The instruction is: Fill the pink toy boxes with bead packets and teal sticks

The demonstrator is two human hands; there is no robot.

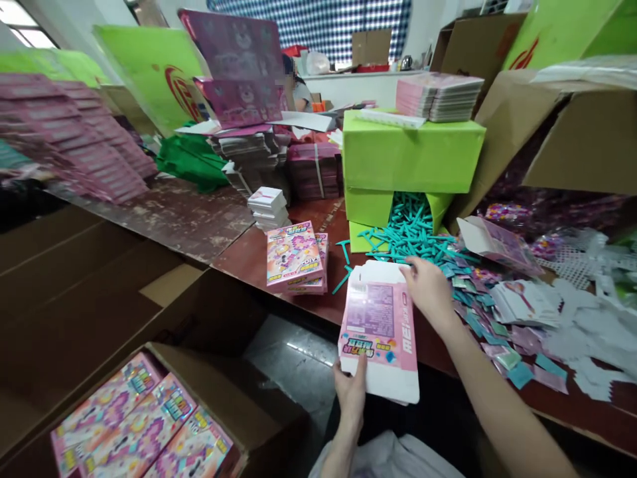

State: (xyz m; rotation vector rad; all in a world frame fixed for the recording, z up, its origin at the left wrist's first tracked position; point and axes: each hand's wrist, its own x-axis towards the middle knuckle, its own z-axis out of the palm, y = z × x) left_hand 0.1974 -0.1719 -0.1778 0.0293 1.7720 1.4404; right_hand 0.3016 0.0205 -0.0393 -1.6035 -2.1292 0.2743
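My left hand (351, 392) grips the near bottom edge of a pink printed carton box (381, 328), held flat over the table's front edge with its far flap open. My right hand (428, 289) rests on the box's far right corner, fingers against the open end, right beside a spill of teal plastic sticks (415, 236). A small stack of finished pink boxes (297, 257) lies on the table to the left of the held box.
A green box (413, 156) spills the teal sticks. Small packets and white sheets (527, 312) litter the table's right side. A cardboard carton (144, 425) holding pink boxes sits at lower left. Stacks of flat pink cartons (79, 143) rise at left. A person sits far back.
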